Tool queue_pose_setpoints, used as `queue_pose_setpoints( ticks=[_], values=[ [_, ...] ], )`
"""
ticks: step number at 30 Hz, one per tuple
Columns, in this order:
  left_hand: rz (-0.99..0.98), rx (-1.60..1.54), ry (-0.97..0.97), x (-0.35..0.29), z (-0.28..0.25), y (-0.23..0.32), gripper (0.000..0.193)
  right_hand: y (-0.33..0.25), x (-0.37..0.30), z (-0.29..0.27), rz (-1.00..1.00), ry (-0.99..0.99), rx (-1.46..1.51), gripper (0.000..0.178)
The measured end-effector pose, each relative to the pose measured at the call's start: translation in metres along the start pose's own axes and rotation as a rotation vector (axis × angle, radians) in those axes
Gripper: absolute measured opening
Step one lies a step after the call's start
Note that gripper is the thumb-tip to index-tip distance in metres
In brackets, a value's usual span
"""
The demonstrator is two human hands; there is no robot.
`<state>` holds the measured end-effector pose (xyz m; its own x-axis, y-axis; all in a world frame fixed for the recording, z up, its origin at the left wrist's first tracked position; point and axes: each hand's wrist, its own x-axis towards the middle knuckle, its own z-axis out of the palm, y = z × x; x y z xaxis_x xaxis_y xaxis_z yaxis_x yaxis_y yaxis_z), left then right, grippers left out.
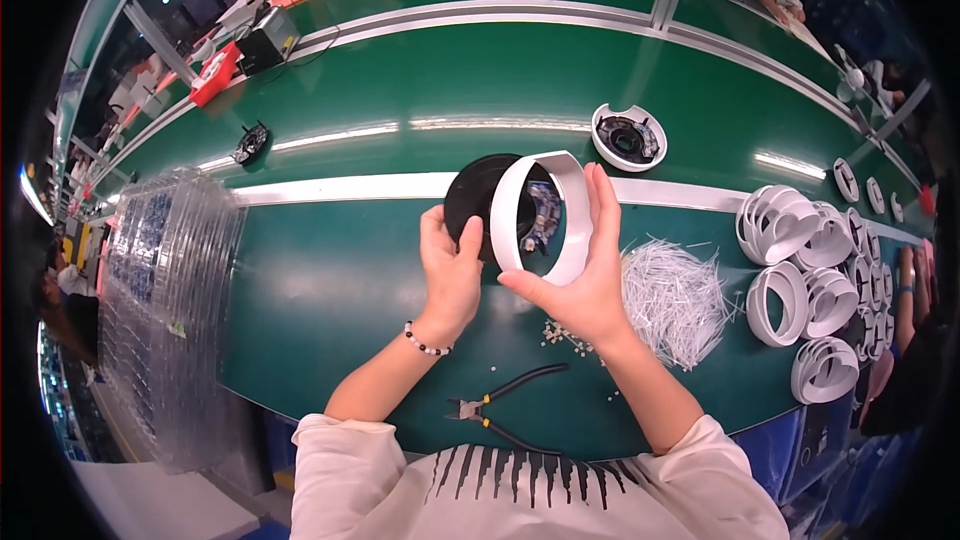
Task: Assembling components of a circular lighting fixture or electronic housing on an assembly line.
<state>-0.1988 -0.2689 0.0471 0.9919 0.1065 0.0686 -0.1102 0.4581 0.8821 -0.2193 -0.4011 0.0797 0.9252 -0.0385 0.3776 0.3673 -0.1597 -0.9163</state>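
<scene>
My left hand (452,275) is closed on the edge of a black round disc (468,190), thumb on the near face. In my right hand (588,292) is a white plastic ring (572,240), gripped at its right side and lower edge. The ring stands on edge in front of the disc and overlaps it; whether the two touch I cannot tell. Through the ring's opening shows a small circuit board (543,215) with components, next to the disc. Both parts are held above the green bench (320,290).
Diagonal cutters (505,405) lie near the front edge, close to small beige pieces (566,340). Right of my hands are a heap of thin white strips (676,305) and several white rings (828,300). Clear plastic trays (165,310) stand stacked left. A white housing (630,140) rests on the belt beyond.
</scene>
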Motion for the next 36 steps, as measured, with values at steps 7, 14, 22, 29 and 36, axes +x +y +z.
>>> queue_pose_setpoints(
  ticks=[7,14,22,29,36],
  values=[
    [-0.166,-0.100,-0.574,0.001,-0.007,0.006,0.074,0.005,0.005,0.000,-0.086,0.045,-0.114,0.115],
    [-0.640,-0.698,-0.500,0.030,-0.024,0.008,0.074,0.004,0.003,0.004,-0.098,-0.188,-0.165,0.115],
    [-0.580,-0.580,-0.358,0.026,-0.009,0.012,0.051,-0.003,0.012,0.002,-0.195,-0.233,-0.332,0.108],
    [-0.597,-0.480,-0.310,0.006,-0.007,0.006,0.072,0.006,-0.005,0.003,-0.246,-0.267,-0.442,0.103],
    [-0.613,-0.393,-0.475,0.008,-0.011,0.016,0.090,-0.011,0.010,-0.017,-0.346,-0.401,-0.465,0.112]
  ],
)
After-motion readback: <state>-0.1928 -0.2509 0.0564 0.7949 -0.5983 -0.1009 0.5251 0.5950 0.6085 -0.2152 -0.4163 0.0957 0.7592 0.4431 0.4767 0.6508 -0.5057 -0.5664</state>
